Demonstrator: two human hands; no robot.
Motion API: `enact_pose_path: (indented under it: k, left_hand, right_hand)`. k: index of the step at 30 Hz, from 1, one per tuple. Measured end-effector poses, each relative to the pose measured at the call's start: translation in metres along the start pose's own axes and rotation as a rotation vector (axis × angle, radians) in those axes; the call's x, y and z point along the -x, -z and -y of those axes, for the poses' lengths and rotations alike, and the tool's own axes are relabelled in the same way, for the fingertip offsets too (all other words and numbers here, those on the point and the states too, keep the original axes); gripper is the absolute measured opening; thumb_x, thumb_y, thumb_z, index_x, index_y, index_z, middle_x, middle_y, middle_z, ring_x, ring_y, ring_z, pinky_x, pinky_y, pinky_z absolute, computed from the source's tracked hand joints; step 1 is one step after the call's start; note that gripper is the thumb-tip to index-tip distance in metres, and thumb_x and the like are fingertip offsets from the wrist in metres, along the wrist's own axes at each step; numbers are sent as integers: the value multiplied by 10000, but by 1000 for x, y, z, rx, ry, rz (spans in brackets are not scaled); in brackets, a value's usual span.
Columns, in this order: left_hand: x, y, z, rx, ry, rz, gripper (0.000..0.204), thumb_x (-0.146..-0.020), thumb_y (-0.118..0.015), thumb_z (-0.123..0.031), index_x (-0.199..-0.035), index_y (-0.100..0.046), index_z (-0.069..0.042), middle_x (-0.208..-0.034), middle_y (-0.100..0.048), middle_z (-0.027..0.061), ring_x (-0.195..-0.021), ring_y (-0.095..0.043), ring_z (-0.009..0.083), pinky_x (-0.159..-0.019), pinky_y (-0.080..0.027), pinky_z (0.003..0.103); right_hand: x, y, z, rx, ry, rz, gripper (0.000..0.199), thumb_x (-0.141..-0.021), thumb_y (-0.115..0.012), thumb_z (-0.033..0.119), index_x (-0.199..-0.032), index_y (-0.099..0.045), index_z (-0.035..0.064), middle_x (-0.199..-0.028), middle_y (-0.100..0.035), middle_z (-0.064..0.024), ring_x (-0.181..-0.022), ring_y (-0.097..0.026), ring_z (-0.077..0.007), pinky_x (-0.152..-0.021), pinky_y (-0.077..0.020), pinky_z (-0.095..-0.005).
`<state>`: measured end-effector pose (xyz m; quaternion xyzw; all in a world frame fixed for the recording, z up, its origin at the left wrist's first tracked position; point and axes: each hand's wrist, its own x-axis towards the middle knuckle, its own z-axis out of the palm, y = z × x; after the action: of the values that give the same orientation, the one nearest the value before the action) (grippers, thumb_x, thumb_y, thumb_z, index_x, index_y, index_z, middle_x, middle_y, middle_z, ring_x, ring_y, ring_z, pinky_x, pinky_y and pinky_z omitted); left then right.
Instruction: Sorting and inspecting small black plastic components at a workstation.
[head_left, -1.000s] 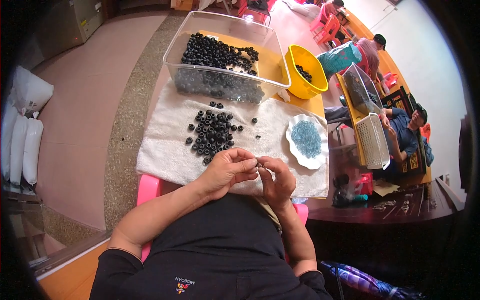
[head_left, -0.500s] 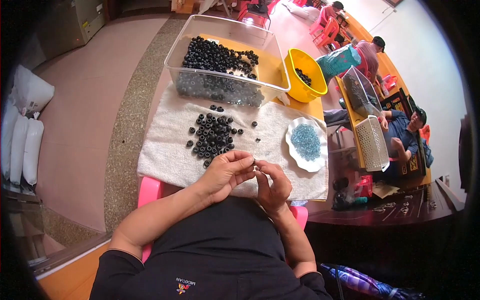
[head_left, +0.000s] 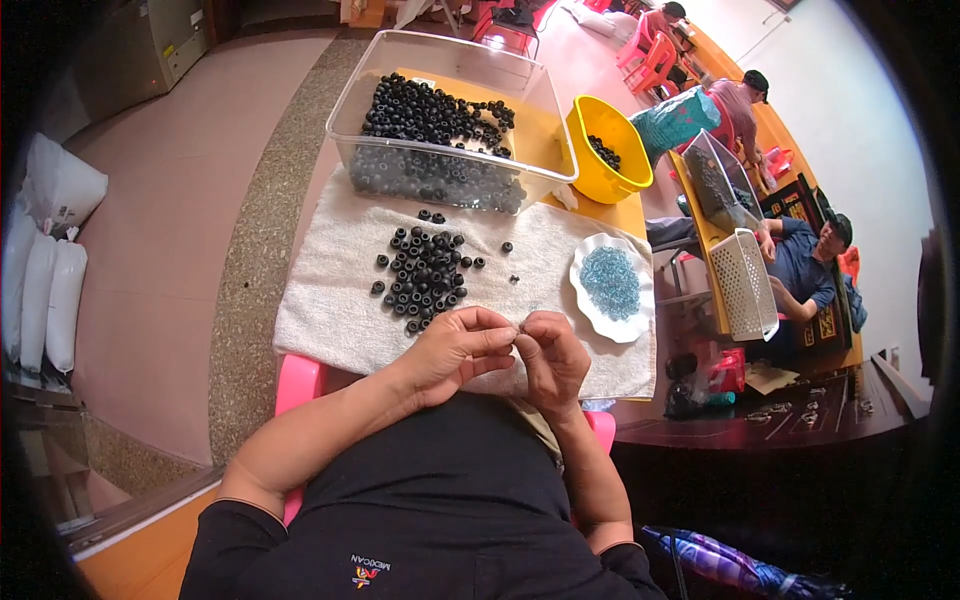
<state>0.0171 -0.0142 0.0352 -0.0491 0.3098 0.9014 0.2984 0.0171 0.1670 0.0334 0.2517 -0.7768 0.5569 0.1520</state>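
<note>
A white towel (head_left: 330,310) covers the worktop. At its far edge stands a clear tub (head_left: 455,120) of black beads. A loose heap of black beads (head_left: 425,275) lies mid-towel. At the near edge, left hand (head_left: 460,350) and right hand (head_left: 550,360) meet, fingertips pinched on something too small to tell.

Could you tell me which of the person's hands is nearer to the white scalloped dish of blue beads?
The right hand. It sits just down-left of the white dish, near its lower rim, while the left hand is farther left, beyond the right hand, below the pile of black beads.
</note>
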Motion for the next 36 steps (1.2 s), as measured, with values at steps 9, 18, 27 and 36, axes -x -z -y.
enact_pose_path:
  k: [9,18,27,36]
  left_hand:
    - [0,3,2,-29,55,63,85,-911,-681,-99,-977,-639,-67,-945,-658,23,-870,-652,125,-806,-575,286]
    - [-2,4,6,36,-21,20,100,-916,-684,-117,-990,-655,-57,-966,-665,34,-907,-646,128,-826,-556,288]
    - [-3,7,4,37,-59,-6,102,-920,-669,-100,-1006,-633,-57,-998,-664,54,-893,-651,140,-835,-572,296]
    - [-5,7,4,60,-84,-47,87,-907,-676,-72,-977,-632,-46,-979,-685,82,-852,-664,145,-762,-594,273]
  right_hand:
    - [-6,18,0,-428,-306,203,110,-863,-668,-6,-934,-591,29,-998,-534,-59,-910,-532,-133,-815,-444,-279]
    - [-13,6,15,196,138,93,202,-780,-738,-49,-966,-673,-8,-942,-658,-127,-828,-649,-204,-712,-516,-284]
    - [-37,21,8,165,25,227,171,-797,-718,-43,-955,-662,-7,-931,-666,-137,-810,-664,-234,-704,-524,-302]
    - [-98,17,-25,864,33,547,160,-814,-652,73,-967,-697,57,-993,-673,-102,-970,-629,-293,-831,-510,-383]
